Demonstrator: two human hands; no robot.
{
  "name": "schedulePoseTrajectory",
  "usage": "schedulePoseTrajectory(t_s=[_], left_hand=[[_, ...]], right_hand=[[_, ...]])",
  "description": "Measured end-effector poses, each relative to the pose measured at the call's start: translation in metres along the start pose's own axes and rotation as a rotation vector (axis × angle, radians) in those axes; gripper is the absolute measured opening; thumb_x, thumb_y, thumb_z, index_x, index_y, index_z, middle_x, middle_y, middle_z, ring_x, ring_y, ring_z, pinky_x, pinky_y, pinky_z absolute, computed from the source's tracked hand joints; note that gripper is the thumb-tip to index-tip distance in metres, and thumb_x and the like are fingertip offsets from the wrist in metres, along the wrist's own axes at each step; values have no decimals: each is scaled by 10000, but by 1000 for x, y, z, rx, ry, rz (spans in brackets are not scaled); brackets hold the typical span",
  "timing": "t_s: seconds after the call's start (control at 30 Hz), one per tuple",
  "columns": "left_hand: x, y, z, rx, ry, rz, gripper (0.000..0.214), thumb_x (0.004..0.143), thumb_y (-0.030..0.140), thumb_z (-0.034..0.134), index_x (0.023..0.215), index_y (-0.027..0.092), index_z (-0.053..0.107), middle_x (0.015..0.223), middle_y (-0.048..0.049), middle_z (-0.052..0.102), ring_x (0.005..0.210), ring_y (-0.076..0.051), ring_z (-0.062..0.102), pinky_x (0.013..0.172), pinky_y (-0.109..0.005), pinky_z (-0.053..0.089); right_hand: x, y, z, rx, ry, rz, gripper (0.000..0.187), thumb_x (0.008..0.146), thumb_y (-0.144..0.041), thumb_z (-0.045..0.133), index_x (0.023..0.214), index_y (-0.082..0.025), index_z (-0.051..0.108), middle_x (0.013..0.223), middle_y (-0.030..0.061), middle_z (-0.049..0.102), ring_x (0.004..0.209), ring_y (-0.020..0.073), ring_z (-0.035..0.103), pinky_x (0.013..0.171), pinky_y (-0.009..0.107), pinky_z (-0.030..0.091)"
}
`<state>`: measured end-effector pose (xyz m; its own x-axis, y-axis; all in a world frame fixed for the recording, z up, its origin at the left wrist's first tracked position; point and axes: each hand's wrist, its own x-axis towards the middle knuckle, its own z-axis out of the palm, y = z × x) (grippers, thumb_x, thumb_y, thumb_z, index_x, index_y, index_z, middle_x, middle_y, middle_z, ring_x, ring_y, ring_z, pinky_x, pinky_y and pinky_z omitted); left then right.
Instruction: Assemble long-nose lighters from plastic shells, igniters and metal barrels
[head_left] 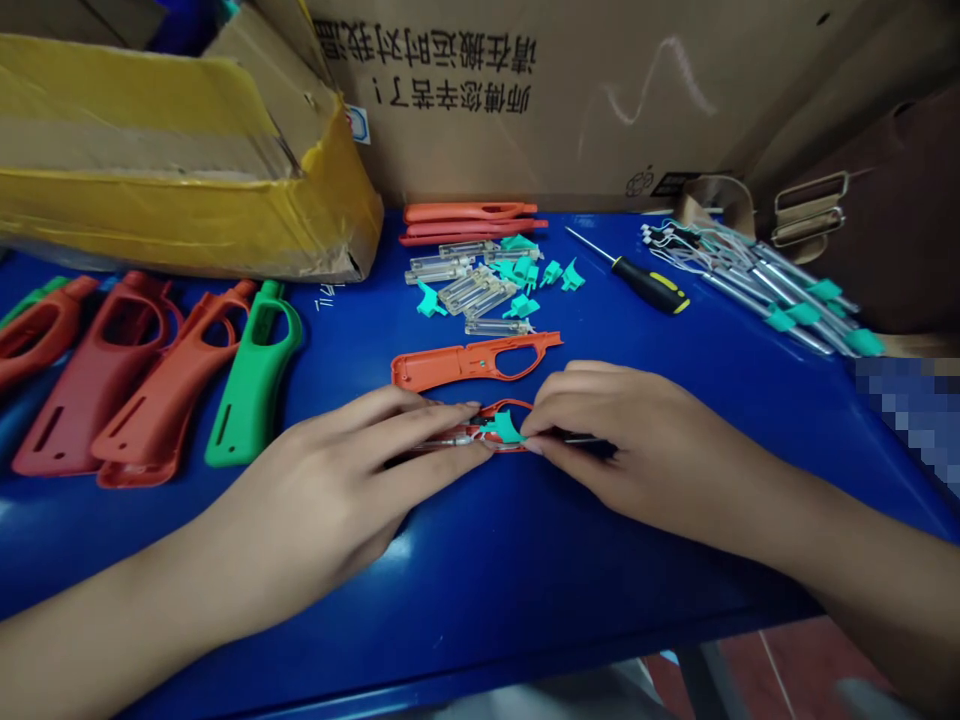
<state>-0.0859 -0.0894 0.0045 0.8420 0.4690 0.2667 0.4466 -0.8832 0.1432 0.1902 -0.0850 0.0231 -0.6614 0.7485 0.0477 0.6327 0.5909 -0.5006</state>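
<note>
My left hand [352, 460] lies over an orange lighter casing half [510, 407], its fingers closed around the handle end. Inside this casing sit a clear fuel tank [454, 437] and a teal trigger [504, 428]. With thumb and forefinger pinched, my right hand [622, 430] is at the trigger's right end. A thin metal tube [581, 438] shows partly beneath that hand; my palm and fingers hide the rest. Just beyond both hands lies another orange casing half [472, 362], its hollow side up.
Several clear tanks [476, 290] and teal triggers [525, 272] lie behind, near stacked orange casings [472, 222]. A screwdriver [649, 283] and wired metal tubes [780, 285] lie right. Left are lighter casings [255, 375], small screws [326, 295] and a taped carton [187, 220].
</note>
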Motion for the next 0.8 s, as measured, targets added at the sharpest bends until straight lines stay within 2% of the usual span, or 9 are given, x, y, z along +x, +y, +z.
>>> schedulePoseTrajectory(t_s=[0.1,0.3,0.6,0.8], left_hand=[[-1,-1,1,-22,-15,-22,519,940,40,484,1421,201,593,1368,-73,663,1237,-268,588,1064,-444,552],[2,0,-1,-52,-19,-47,491,941,82,478,1376,239,642,1341,-75,676,1195,-293,611,1017,-468,589],[6,2,-2,29,-39,25,435,1014,126,421,1396,180,623,1324,-126,679,1185,-315,632,986,-501,601],[7,1,-3,87,-37,49,427,1036,140,374,1379,161,627,1302,-137,687,1131,-329,656,880,-503,643]], right_hand=[[0,2,1,7,8,-1,176,1002,-187,563,953,-183,732,940,37,716,901,192,620,805,339,463],[-1,2,0,-17,-14,10,201,1016,-198,543,991,-212,742,957,43,729,903,201,632,807,350,471],[-1,2,-5,-37,-31,15,175,967,-156,602,996,-230,758,961,9,740,901,185,668,810,337,491],[0,4,-6,-42,-36,-4,160,978,-171,602,1004,-232,748,975,15,749,910,190,672,828,345,501]])
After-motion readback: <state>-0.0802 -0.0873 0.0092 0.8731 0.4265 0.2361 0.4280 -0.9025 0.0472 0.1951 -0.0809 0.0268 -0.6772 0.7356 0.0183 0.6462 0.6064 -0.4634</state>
